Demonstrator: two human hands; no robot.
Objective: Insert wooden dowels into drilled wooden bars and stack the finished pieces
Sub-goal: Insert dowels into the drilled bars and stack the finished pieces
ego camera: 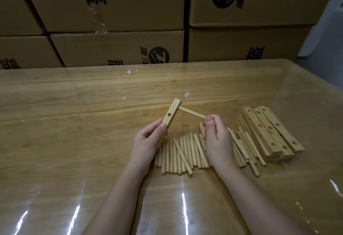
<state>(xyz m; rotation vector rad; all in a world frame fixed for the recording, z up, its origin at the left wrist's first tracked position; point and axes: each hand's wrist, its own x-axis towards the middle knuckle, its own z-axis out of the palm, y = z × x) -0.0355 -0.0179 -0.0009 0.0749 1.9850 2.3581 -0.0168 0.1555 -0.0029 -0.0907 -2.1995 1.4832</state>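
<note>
Pale drilled wooden bar (170, 116) gripped by left hand (148, 138), right hand (216, 134) fingers pinching thin round wooden dowel (192, 113) seated in bar's upper end.

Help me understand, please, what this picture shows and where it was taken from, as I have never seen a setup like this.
There is no machine here: a person works with two bare hands. The single picture comes from a camera worn on the person's head, looking forward and down. The left hand grips a drilled wooden bar, tilted up off the table. The right hand pinches a dowel, whose far end meets the side of the bar near its top; how deep it sits cannot be told. Under the hands lies a row of loose dowels, and to the right a pile of drilled bars. Cardboard boxes are stacked behind the table.
</note>
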